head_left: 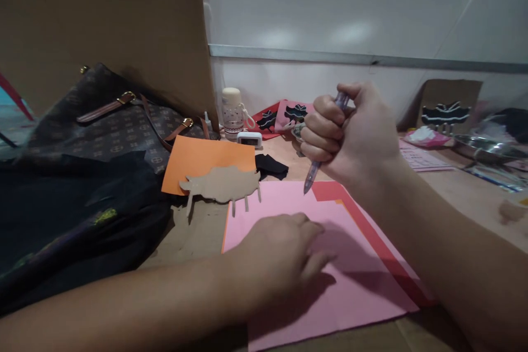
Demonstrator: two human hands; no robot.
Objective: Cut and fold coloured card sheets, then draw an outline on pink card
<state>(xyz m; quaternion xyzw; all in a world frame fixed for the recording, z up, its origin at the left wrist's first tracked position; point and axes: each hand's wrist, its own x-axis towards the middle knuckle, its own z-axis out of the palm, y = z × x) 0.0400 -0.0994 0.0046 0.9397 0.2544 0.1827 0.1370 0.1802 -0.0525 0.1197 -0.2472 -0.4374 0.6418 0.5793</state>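
My right hand (350, 132) is wrapped in a fist around a translucent purple pen (315, 173). The thumb rests on the pen's top end, and the tip points down above the paper. Over the pink sheet (338, 297) lies my left hand (280, 253), its fingers loosely spread and holding nothing. Beneath the pink sheet, the edges of red paper (383, 247) and some orange paper show. Left of the pen is a cardboard animal-shaped cutout (223, 184) with thin legs, partly on an orange sheet (206, 154). A black cutout piece (270, 166) sits beside it.
A patterned handbag (111, 126) and dark cloth (74, 214) fill the left side. At the back stand a bottle (233, 115), a small white device (249, 139) and black-decorated cards (289, 113). A metal bowl (487, 148) and decorated cardboard (449, 102) are at right.
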